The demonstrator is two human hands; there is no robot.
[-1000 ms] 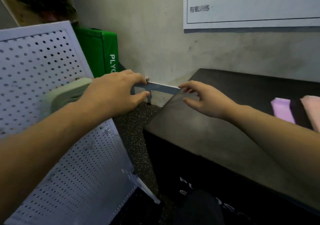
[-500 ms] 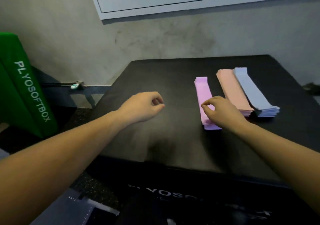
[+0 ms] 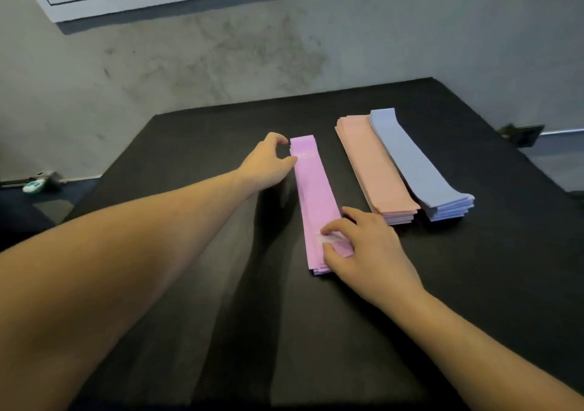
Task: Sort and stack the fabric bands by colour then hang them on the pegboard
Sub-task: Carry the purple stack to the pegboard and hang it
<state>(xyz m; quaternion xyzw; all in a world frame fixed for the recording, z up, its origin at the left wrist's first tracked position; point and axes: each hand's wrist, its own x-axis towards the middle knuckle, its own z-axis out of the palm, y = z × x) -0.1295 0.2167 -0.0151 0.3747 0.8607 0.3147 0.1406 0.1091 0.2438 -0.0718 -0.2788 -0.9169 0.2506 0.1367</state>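
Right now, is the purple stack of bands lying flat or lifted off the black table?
Flat. The purple stack lies full length on the black table; the left hand touches its far end, the right hand pinches its near end.

Black table (image 3: 221, 331): three band stacks (image 3: 319, 202)

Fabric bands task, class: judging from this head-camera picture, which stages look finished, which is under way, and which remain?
Done: the bands lie sorted in three stacks on the black table: purple stack, pink stack, blue stack.
In hand: the left hand pinches the purple stack's far end, and the right hand grips its near end.
Left: hanging all three stacks; no pegboard shows in this view.
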